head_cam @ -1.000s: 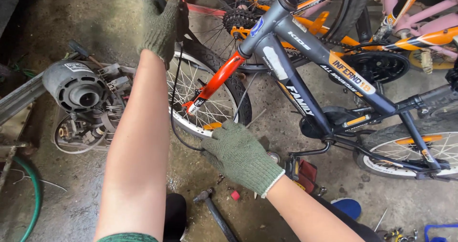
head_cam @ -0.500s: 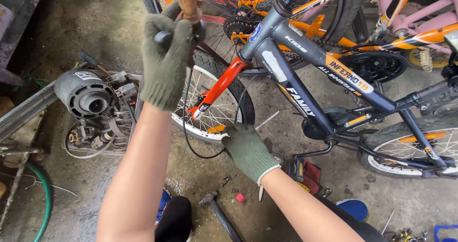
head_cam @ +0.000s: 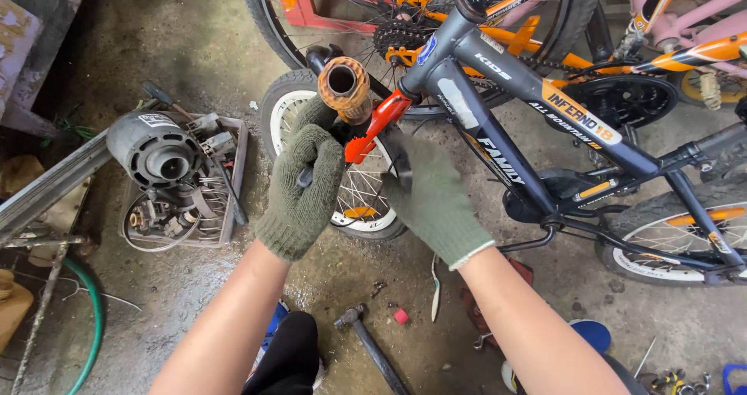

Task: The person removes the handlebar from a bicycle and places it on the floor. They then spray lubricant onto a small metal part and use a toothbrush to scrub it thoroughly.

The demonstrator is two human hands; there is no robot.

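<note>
The handlebar point(head_cam: 346, 91), its worn brown end facing up, is clasped just below that end by the gloved left hand point(head_cam: 305, 189), fingers pressed around it. The right hand point(head_cam: 432, 196) is closed near the orange fork point(head_cam: 373, 126), above the front wheel point(head_cam: 354, 208); what it pinches cannot be told. The bar is best held steady while the fork side is worked.

Floor point(head_cam: 194, 45): stained, gritty concrete. Crate point(head_cam: 230, 200) with motor point(head_cam: 156, 152), left. Green hose point(head_cam: 92, 317), hammer point(head_cam: 372, 344), red cap point(head_cam: 401, 316) on floor. Pink bike point(head_cam: 685, 21), rear.
</note>
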